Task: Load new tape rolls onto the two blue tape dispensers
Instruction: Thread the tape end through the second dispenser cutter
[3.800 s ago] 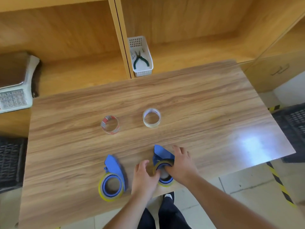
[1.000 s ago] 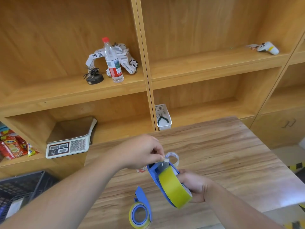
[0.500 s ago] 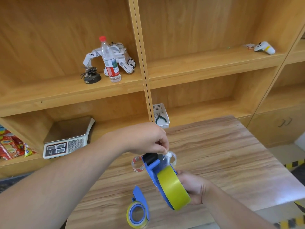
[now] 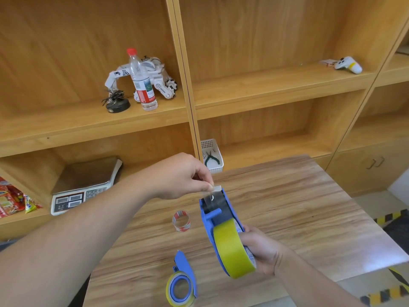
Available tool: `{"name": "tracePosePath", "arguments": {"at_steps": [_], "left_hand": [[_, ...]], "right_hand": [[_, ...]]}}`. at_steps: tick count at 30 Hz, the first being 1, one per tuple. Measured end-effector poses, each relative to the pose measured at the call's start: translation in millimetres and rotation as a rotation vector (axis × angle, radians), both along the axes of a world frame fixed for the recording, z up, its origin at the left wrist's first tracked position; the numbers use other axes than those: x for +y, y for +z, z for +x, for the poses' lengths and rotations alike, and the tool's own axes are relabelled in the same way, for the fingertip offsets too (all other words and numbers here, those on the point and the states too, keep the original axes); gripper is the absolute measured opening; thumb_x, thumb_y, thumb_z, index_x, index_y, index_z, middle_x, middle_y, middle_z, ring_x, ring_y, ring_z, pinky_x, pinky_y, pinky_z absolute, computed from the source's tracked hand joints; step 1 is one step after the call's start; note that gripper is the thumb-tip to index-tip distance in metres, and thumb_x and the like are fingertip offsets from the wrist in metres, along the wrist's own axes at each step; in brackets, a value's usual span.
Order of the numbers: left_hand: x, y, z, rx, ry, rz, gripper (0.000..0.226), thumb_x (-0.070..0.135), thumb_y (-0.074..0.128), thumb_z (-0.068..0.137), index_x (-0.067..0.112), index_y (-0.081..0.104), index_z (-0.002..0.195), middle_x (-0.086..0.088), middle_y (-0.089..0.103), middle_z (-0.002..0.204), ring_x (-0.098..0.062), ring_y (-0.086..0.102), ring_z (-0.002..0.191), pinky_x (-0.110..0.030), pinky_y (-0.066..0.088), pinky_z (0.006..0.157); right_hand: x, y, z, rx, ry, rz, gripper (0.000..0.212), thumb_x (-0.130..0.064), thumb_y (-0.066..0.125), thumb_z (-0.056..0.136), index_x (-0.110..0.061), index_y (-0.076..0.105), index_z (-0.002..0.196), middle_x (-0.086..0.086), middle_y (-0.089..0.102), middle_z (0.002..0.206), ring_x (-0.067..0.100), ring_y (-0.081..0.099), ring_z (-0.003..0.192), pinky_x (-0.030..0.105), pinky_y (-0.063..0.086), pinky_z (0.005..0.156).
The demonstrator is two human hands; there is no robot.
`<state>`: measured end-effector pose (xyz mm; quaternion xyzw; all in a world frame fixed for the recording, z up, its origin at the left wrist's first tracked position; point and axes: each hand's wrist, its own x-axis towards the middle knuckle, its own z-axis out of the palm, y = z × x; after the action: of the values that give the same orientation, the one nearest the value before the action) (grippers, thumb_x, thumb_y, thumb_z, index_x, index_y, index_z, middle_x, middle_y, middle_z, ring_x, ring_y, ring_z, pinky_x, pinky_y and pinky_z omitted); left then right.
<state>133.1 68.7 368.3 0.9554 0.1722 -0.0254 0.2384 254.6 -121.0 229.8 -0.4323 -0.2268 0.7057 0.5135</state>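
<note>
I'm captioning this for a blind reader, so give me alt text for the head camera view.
A right hand holds up a blue tape dispenser with a yellow roll, while the left hand pinches the tape end at its top. Below, on the wooden table, lie a second blue dispenser and a clear tape roll; wooden shelves stand behind.

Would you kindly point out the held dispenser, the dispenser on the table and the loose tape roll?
Held dispenser [image 4: 218, 214]: head view, blue frame near its peg.
Table dispenser [image 4: 184, 265]: head view, blue upper body.
Loose tape roll [image 4: 181, 221]: head view, its rim.
</note>
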Motion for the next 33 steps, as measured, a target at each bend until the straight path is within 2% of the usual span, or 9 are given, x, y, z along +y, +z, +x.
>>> {"name": "tracePosePath", "arguments": {"at_steps": [3, 8, 13, 17, 20, 25, 28, 31, 33], "left_hand": [[6, -1, -5, 0.004, 0.042, -0.013, 0.008, 0.037, 0.073, 0.092, 0.035, 0.079, 0.088, 0.02, 0.075, 0.088, 0.005, 0.067, 0.085, -0.015, 0.048, 0.072], [13, -2, -11, 0.009, 0.102, -0.051, 0.01, 0.04, 0.074, 0.091, 0.033, 0.08, 0.09, 0.02, 0.076, 0.089, 0.003, 0.068, 0.084, -0.021, 0.054, 0.076], [19, 2, -16, 0.006, 0.132, -0.1, 0.009, 0.04, 0.074, 0.09, 0.034, 0.081, 0.088, 0.019, 0.077, 0.089, 0.0, 0.069, 0.083, -0.022, 0.054, 0.076], [27, 8, -19, 0.025, 0.173, -0.095, 0.008, 0.038, 0.074, 0.091, 0.034, 0.08, 0.088, 0.021, 0.076, 0.087, 0.003, 0.068, 0.081, -0.018, 0.049, 0.073], [29, -2, -21, 0.058, 0.206, -0.124, 0.009, 0.039, 0.075, 0.091, 0.032, 0.081, 0.088, 0.017, 0.078, 0.088, 0.0, 0.068, 0.079, -0.024, 0.054, 0.075], [23, -21, -17, 0.093, 0.234, -0.211, 0.01, 0.035, 0.075, 0.09, 0.028, 0.081, 0.088, 0.017, 0.077, 0.084, 0.004, 0.06, 0.069, -0.019, 0.048, 0.071], [19, -27, -14, 0.122, 0.219, -0.284, 0.01, 0.034, 0.076, 0.089, 0.027, 0.081, 0.085, 0.014, 0.075, 0.08, 0.0, 0.059, 0.071, -0.025, 0.047, 0.075], [14, -34, -13, 0.187, 0.209, -0.38, 0.01, 0.028, 0.072, 0.089, 0.025, 0.081, 0.087, 0.015, 0.075, 0.081, -0.004, 0.062, 0.078, -0.03, 0.05, 0.084], [12, -42, -12, 0.211, 0.231, -0.508, 0.013, 0.02, 0.068, 0.087, 0.017, 0.08, 0.089, 0.004, 0.07, 0.081, -0.012, 0.055, 0.075, -0.031, 0.046, 0.077]], "right_hand": [[0, -2, 0, -0.024, 0.001, 0.001, 0.031, 0.006, 0.055, 0.078, -0.008, 0.08, 0.09, 0.011, 0.074, 0.076, 0.02, 0.072, 0.064, 0.029, 0.057, 0.056], [6, -3, 2, -0.056, 0.035, 0.031, 0.034, 0.009, 0.055, 0.082, -0.006, 0.077, 0.102, 0.013, 0.076, 0.088, 0.023, 0.074, 0.075, 0.032, 0.06, 0.065], [10, -4, 5, -0.08, 0.077, 0.045, 0.035, 0.01, 0.056, 0.081, -0.006, 0.075, 0.105, 0.015, 0.075, 0.091, 0.024, 0.074, 0.076, 0.032, 0.06, 0.066], [10, -10, 7, -0.108, 0.109, 0.03, 0.036, 0.013, 0.055, 0.077, 0.002, 0.069, 0.109, 0.016, 0.075, 0.089, 0.025, 0.074, 0.077, 0.032, 0.059, 0.067], [10, -16, 4, -0.127, 0.123, 0.049, 0.037, 0.019, 0.051, 0.083, 0.009, 0.063, 0.116, 0.019, 0.074, 0.096, 0.028, 0.073, 0.083, 0.035, 0.058, 0.073], [14, -20, -2, -0.14, 0.123, 0.104, 0.036, 0.023, 0.049, 0.087, 0.011, 0.059, 0.119, 0.018, 0.073, 0.098, 0.026, 0.072, 0.086, 0.035, 0.057, 0.076], [12, -19, -2, -0.143, 0.132, 0.122, 0.036, 0.023, 0.051, 0.088, 0.009, 0.06, 0.119, 0.012, 0.075, 0.095, 0.021, 0.073, 0.084, 0.032, 0.057, 0.073], [12, -22, 1, -0.184, 0.134, 0.113, 0.036, 0.021, 0.054, 0.087, 0.013, 0.055, 0.123, 0.013, 0.072, 0.096, 0.022, 0.07, 0.084, 0.035, 0.054, 0.077], [11, -22, 1, -0.186, 0.142, 0.107, 0.037, 0.021, 0.055, 0.087, 0.012, 0.055, 0.123, 0.014, 0.071, 0.096, 0.023, 0.07, 0.084, 0.035, 0.054, 0.077]]}}
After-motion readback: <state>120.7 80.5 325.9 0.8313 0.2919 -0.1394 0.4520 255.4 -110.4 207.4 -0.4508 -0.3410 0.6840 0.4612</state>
